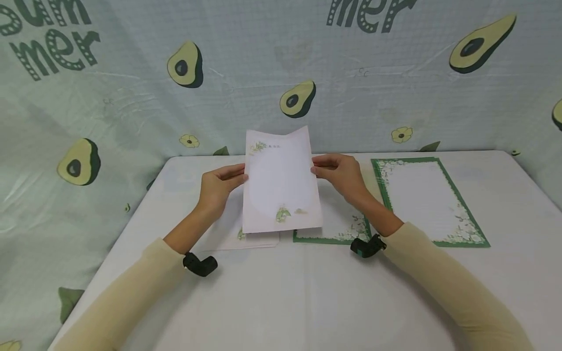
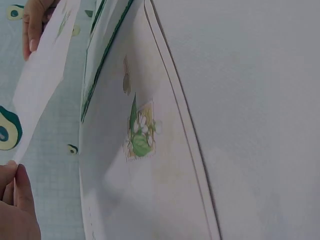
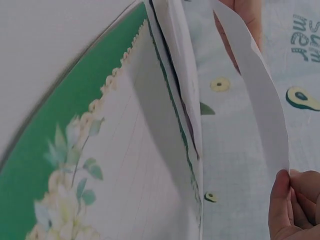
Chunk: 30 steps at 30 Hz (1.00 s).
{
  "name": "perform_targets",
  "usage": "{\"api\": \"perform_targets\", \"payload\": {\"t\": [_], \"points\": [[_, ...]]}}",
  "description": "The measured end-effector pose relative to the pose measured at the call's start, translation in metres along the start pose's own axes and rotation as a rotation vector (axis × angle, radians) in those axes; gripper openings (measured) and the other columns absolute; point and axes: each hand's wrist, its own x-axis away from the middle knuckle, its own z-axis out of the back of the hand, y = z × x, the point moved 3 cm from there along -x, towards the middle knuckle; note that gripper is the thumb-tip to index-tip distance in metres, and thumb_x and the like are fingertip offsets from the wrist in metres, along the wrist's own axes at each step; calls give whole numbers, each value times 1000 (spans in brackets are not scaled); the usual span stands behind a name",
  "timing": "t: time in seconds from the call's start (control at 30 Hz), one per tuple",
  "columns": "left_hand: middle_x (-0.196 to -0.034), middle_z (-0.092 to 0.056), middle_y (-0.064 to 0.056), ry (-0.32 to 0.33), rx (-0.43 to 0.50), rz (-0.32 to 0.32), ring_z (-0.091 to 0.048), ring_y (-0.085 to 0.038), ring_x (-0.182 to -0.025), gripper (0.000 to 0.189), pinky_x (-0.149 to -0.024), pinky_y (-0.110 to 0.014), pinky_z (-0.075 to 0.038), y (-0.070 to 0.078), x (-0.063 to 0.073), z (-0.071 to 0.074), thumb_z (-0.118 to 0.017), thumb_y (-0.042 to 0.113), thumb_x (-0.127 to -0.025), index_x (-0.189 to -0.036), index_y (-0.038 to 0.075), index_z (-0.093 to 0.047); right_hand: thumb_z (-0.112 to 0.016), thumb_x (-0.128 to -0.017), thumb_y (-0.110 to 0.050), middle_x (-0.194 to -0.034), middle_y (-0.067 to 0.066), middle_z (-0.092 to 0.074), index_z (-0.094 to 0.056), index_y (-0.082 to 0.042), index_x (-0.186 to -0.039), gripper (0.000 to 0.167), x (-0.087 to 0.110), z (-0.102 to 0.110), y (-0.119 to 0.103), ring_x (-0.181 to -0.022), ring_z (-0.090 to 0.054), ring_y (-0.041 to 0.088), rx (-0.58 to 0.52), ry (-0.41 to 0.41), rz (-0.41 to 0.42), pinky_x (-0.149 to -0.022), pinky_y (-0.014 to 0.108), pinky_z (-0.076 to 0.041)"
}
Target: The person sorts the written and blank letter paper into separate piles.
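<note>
A sheet of pale pink-edged letter paper with small green plant prints is held up above the table. My left hand pinches its left edge between thumb and fingers. At the opposite edge my right hand pinches it the same way. The top edge of the sheet dips in the middle. Below it at left lies similar paper, partly hidden; its flower print shows in the left wrist view. A green-bordered sheet lies under the raised sheet and my right hand, its border large in the right wrist view.
Another green-bordered sheet with white flowers lies at the right of the white table. Behind the table hangs a pale curtain printed with avocados and lettering. Black wrist cameras sit at both cuffs.
</note>
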Motion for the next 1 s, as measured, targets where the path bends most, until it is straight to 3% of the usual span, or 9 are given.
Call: {"api": "perform_targets", "payload": {"t": [0.17, 0.4, 0.67, 1.0], "points": [[-128, -69, -14, 27, -16, 8, -69, -8, -104, 39, -93, -19, -56, 0, 3, 15, -75, 3, -92, -130, -3, -67, -78, -92, -12, -112, 14, -74, -73, -2, -118, 28, -4, -15, -4, -94, -74, 18, -36, -20, -3, -85, 32, -62], [-120, -73, -5, 92, -47, 24, -67, -6, -106, 39, -90, -15, -55, -4, 8, 38, -76, 5, -92, -129, -2, -68, -79, -90, -11, -107, 12, -75, -75, -3, -113, 24, -11, -40, -6, -90, -75, 19, -93, -49, -7, -82, 30, -62], [-125, -71, -7, 126, -86, 53, -65, -6, -108, 41, -89, -13, -54, -7, 13, 59, -75, 9, -93, -132, 0, -67, -79, -89, -7, -105, 11, -75, -75, -2, -111, 23, -17, -67, -9, -87, -76, 19, -122, -59, -14, -82, 29, -62], [-107, -70, 4, 191, -46, 77, -62, -7, -105, 39, -84, -9, -54, -17, 16, 74, -73, 1, -93, -130, -6, -65, -79, -88, -4, -106, 10, -75, -74, -3, -109, 21, -15, -95, -3, -92, -74, 19, -30, -129, -103, -79, 27, -62]]}}
